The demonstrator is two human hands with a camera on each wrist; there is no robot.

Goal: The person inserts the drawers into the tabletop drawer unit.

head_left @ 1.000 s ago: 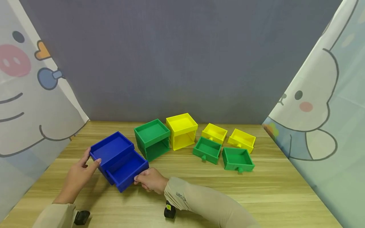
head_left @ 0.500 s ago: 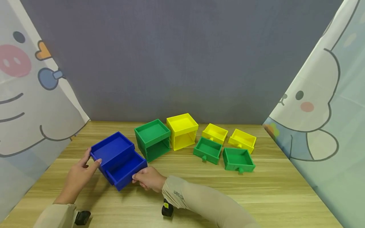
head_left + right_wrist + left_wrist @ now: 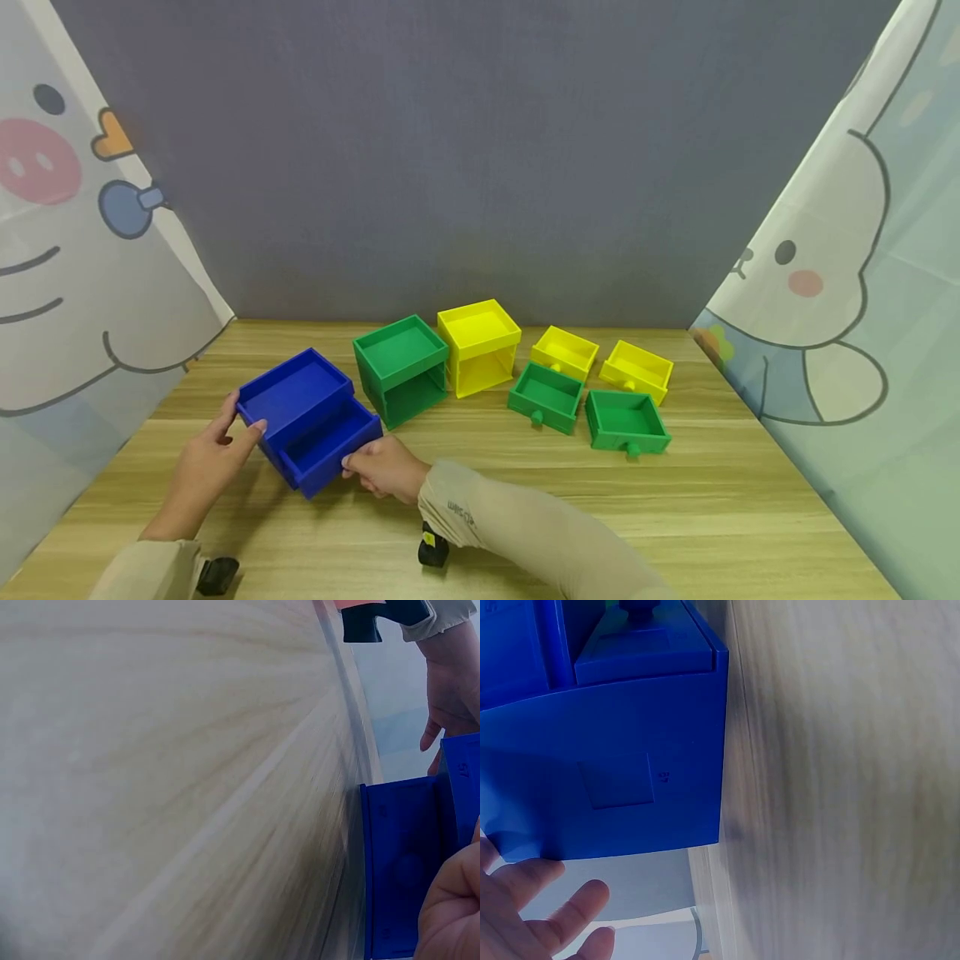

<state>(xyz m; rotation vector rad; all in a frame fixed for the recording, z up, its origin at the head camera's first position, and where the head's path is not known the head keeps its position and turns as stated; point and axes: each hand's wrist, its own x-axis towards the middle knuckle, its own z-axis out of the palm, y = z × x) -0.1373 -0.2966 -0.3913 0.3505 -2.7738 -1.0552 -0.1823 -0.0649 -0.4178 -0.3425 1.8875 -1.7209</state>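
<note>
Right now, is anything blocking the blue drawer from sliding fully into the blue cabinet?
Nothing visible does. The blue drawer sits partly in the blue cabinet; the right hand is at its front, and the left hand touches the cabinet's side.

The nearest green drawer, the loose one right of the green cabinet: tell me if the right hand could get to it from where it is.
Probably yes. The right hand holds the blue drawer front, and bare table lies between it and the green drawer; nothing stands in that path, though it must let go first.
</note>
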